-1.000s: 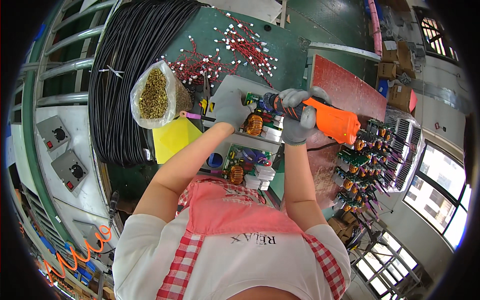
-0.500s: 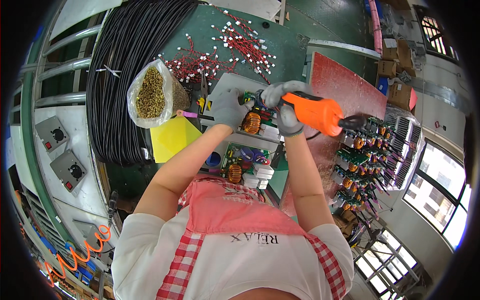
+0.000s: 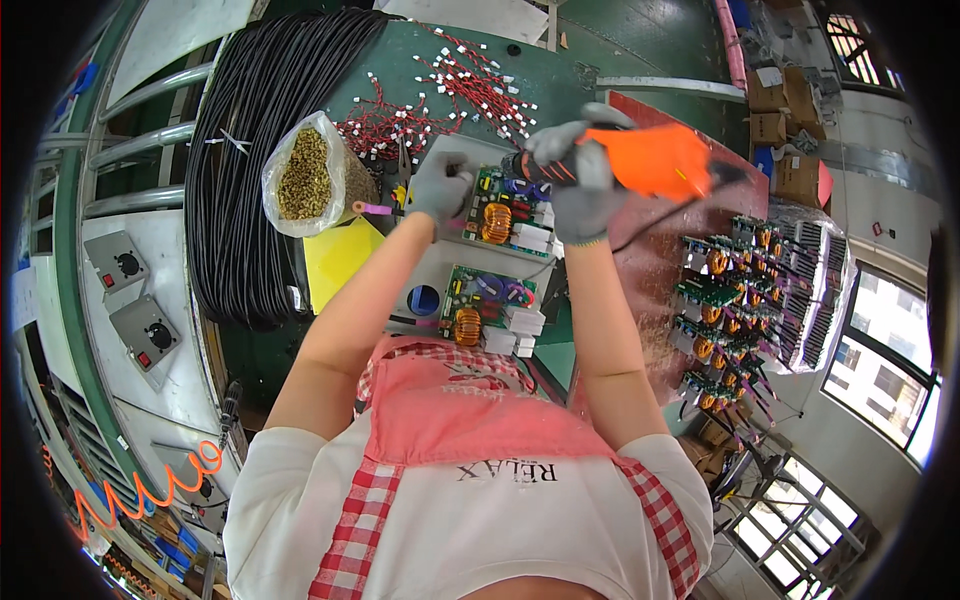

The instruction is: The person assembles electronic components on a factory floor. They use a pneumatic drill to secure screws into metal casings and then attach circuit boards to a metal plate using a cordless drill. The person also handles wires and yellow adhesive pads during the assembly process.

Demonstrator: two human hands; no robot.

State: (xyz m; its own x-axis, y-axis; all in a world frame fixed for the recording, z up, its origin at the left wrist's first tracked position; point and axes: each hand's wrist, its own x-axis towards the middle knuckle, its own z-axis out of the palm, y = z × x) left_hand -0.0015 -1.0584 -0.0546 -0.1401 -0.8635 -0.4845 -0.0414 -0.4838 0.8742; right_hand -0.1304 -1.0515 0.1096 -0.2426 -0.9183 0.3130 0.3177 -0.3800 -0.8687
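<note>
My right hand point(image 3: 583, 180), in a grey glove, grips an orange electric screwdriver point(image 3: 655, 162), held sideways. Its dark front end points left, above the right edge of a green circuit board point(image 3: 488, 180). That board carries a copper-wound coil point(image 3: 497, 223) and white blocks, and lies on a grey metal plate point(image 3: 455, 245). Just left of the board is my left hand point(image 3: 441, 190), also gloved, its fingers curled together; whatever they pinch is too small to tell. Closer to my body sits a second circuit board point(image 3: 462, 290) with a similar coil.
A clear bag of small brass-coloured parts point(image 3: 304, 180), yellow paper point(image 3: 338, 262) and pliers point(image 3: 402, 180) lie at left. Red wires with white connectors point(image 3: 480, 85) spread behind. Black cables point(image 3: 235, 200) are heaped far left. Finished-looking boards point(image 3: 715, 300) stack at right, beside a red board point(image 3: 650, 270).
The screwdriver has swung up and right, off the far circuit board. My left hand has drawn back left from the board, with its fingers now curled.
</note>
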